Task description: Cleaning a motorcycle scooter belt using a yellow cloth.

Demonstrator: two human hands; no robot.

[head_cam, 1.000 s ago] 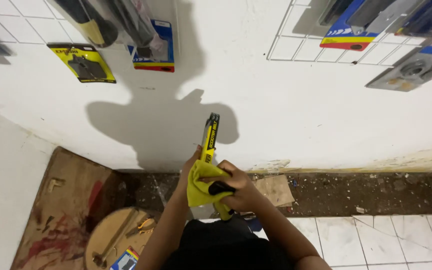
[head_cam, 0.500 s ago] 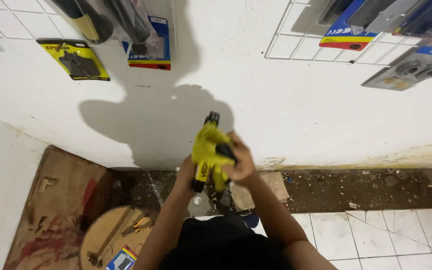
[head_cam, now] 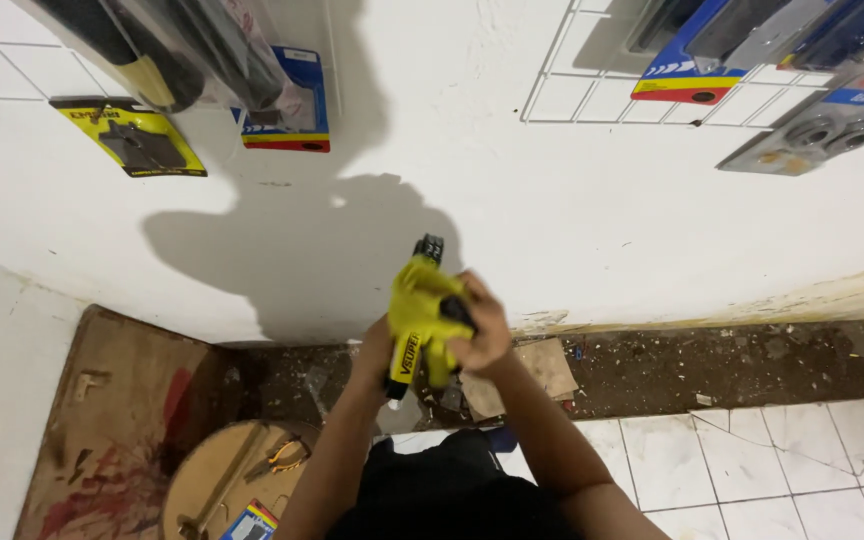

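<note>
1. Holding a yellow tool [head_cam: 422, 320] up in front of the white wall [head_cam: 572, 220], both hands meet.
2. The left hand [head_cam: 377, 350] is curled tight round the tool's lower grip.
3. The right hand [head_cam: 482, 330] is closed over its upper side.
4. Down below, a round wooden board [head_cam: 217, 480] lies on the floor [head_cam: 752, 460] by its left edge.

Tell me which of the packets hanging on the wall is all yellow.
The yellow packet at far left, with a dark part showing on its front. The other hanging packets are blue, red or grey.
</note>
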